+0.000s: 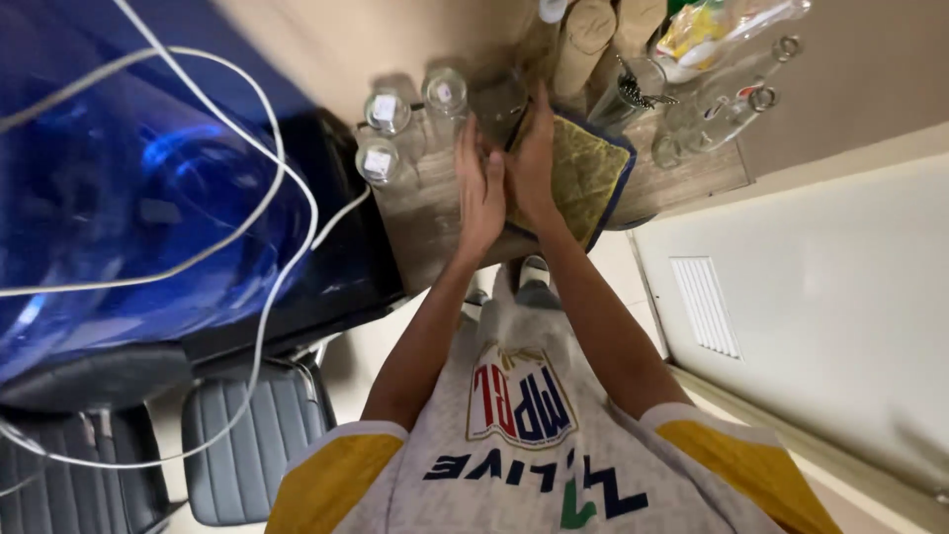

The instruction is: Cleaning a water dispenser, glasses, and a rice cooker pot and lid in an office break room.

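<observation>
Fingers of left hand (481, 188) and right hand (531, 158) grasping dark glass (497, 104), near table edge (435, 259), cloth (585, 178) alongside

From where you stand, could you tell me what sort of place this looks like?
Probably a home kitchen or pantry corner. Both hands are at a dark glass on a small wooden table that carries upturned clear glasses and a yellow-green drying mat; a big blue water bottle stands alongside.
</observation>
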